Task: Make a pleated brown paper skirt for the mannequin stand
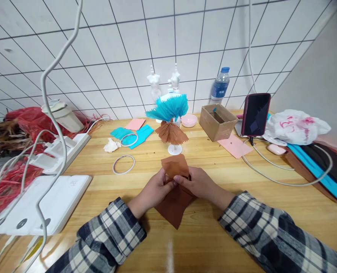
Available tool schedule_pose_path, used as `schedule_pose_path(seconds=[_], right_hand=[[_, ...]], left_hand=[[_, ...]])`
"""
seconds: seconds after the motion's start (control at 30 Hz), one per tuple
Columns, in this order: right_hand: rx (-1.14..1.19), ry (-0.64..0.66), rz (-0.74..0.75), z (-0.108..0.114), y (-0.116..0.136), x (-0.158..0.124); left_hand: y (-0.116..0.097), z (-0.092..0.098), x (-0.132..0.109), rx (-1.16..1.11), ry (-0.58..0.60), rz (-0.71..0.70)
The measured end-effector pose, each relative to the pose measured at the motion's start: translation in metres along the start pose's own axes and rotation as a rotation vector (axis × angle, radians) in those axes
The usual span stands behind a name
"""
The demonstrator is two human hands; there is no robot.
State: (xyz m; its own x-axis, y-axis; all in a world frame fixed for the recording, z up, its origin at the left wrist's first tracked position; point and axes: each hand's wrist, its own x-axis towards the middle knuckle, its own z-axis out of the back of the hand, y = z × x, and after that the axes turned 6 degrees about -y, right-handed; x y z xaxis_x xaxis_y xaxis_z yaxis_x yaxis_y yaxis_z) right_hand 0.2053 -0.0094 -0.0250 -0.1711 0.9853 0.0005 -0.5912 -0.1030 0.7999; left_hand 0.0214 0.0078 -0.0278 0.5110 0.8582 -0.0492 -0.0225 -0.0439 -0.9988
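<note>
Between both hands is a piece of brown crepe paper (174, 206), its upper part folded up and its lower part hanging toward me. My left hand (159, 189) pinches it from the left, thumb on top. From the other side my right hand (199, 184) grips it, its thumb close to the left one. The fingers under the paper are hidden. Just beyond my hands stands a small white mannequin on a round base (174, 149), dressed in a fringed turquoise paper piece (170, 108) above a pleated brown paper skirt (172, 132).
Two rings, a near ring (124, 164) and one on turquoise paper (141, 134), lie left. Behind stand white mannequins (153, 81) and a water bottle (221, 85). Right are a cardboard box (218, 125), a phone (256, 113) and cables. A power strip (68, 151) and white device (43, 201) occupy the left.
</note>
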Motion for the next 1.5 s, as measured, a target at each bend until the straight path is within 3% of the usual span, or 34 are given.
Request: schedule_pose_path(seconds=[0.23, 0.7, 0.87, 1.0, 1.13, 1.2, 1.23, 1.3, 1.33, 1.43, 1.5], right_hand=[[0.134, -0.014, 0.028, -0.004, 0.000, 0.000], [0.101, -0.053, 0.002, -0.006, 0.003, 0.000], [0.064, -0.091, -0.077, 0.004, -0.002, 0.002], [-0.111, -0.094, -0.075, 0.020, -0.016, 0.004], [-0.158, -0.064, -0.066, 0.030, -0.024, 0.005], [-0.159, -0.043, -0.080, 0.032, -0.023, 0.004], [-0.155, -0.033, -0.088, 0.032, -0.023, 0.004], [-0.140, -0.007, -0.098, 0.032, -0.021, 0.004], [-0.139, 0.001, -0.098, 0.031, -0.019, 0.004], [-0.179, 0.012, -0.085, 0.029, -0.017, 0.003], [-0.196, 0.015, -0.076, 0.028, -0.016, 0.002]], left_hand=[[0.002, -0.001, 0.001, -0.002, -0.010, 0.031], [-0.001, -0.001, 0.001, 0.053, -0.021, 0.041], [-0.005, 0.001, -0.001, 0.040, 0.008, 0.082], [-0.007, 0.002, 0.000, 0.278, -0.043, -0.018], [-0.028, 0.006, -0.015, 0.878, -0.144, -0.169], [-0.040, 0.017, -0.033, 1.175, -0.186, -0.272], [-0.042, 0.026, -0.044, 1.307, -0.292, -0.303], [-0.035, 0.051, -0.063, 1.485, -0.527, -0.228], [-0.027, 0.064, -0.070, 1.536, -0.546, -0.162], [0.005, 0.098, -0.082, 1.580, -0.278, -0.026], [0.020, 0.108, -0.084, 1.589, -0.245, -0.016]])
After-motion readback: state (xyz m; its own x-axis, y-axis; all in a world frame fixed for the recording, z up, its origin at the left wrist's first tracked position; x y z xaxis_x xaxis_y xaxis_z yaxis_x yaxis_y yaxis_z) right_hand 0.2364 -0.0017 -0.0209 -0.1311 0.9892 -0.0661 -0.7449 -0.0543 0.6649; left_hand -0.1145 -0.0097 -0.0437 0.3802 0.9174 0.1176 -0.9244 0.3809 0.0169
